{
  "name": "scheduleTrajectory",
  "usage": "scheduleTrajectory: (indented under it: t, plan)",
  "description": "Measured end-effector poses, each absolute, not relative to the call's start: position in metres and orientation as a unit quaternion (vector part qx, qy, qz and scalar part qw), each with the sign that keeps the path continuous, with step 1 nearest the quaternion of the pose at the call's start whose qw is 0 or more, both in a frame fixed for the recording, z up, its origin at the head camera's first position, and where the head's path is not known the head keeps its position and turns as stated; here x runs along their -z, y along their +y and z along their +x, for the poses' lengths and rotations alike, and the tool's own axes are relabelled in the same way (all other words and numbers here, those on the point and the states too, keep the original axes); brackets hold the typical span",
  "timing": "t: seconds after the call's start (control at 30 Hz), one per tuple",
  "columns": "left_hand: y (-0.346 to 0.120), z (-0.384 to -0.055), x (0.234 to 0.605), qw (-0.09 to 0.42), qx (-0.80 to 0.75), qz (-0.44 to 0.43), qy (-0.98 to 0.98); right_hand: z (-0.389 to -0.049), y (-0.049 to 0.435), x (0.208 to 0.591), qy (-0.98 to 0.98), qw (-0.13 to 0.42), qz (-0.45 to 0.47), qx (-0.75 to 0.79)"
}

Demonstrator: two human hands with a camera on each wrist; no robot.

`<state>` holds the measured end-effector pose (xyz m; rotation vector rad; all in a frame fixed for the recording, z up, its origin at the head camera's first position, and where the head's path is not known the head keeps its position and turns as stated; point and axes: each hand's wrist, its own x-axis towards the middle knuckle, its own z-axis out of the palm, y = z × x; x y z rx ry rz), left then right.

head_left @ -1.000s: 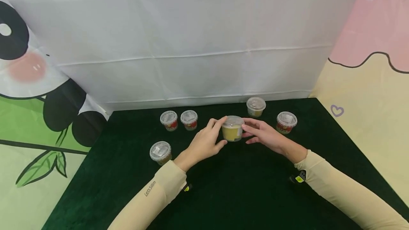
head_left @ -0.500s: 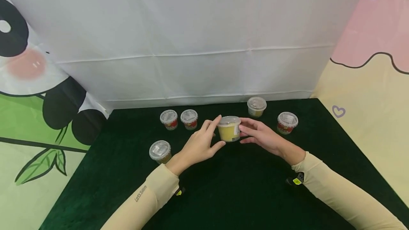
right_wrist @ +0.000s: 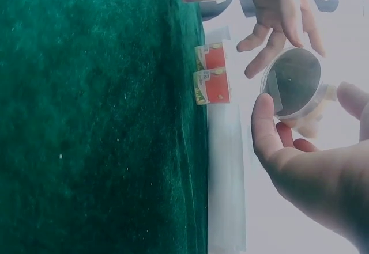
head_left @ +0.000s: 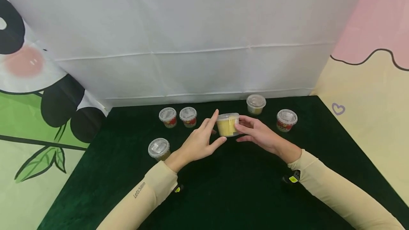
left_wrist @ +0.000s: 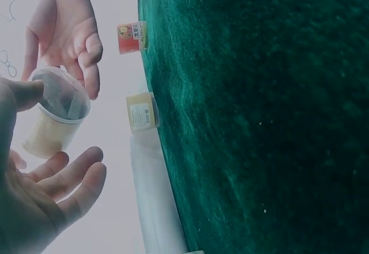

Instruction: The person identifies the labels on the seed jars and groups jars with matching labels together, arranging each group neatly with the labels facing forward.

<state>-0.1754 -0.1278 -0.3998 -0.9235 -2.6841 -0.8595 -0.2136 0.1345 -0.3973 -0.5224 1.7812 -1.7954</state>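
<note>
A clear lidded tub (head_left: 228, 125) with yellow contents is raised between both hands, tilted. My right hand (head_left: 265, 136) holds its right side, thumb in front and fingers reaching behind; the right wrist view shows the same hand (right_wrist: 311, 162) around the tub (right_wrist: 291, 84). My left hand (head_left: 198, 143) is at the other side, index finger straight along the tub's left edge and thumb by its lower edge. In the left wrist view, the left thumb overlaps the lid rim of the tub (left_wrist: 57, 107), while several fingers of the left hand (left_wrist: 34, 196) are spread.
Two red-labelled tubs (head_left: 168, 117) (head_left: 188, 116) stand at the back left of the dark green cloth (head_left: 243, 187). Another tub (head_left: 159, 148) is beside the left wrist. At the back right are a yellowish tub (head_left: 256, 103) and a red-labelled tub (head_left: 287, 120). White fabric (head_left: 198, 45) hangs behind.
The tub has moved slightly left and tilted, and has turned to show another side. My left index finger has shifted from the lid's edge to the tub's left side. The standing tubs keep their places.
</note>
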Motion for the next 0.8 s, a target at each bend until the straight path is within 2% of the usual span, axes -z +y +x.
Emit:
scheduleTrajectory:
  t: [0.8]
  plan:
    - [-0.138, -0.174, 0.396, 0.063, 0.300, -0.296, -0.905, -0.211, 0.122, 0.394, 0.640, 0.297, -0.177, 0.686]
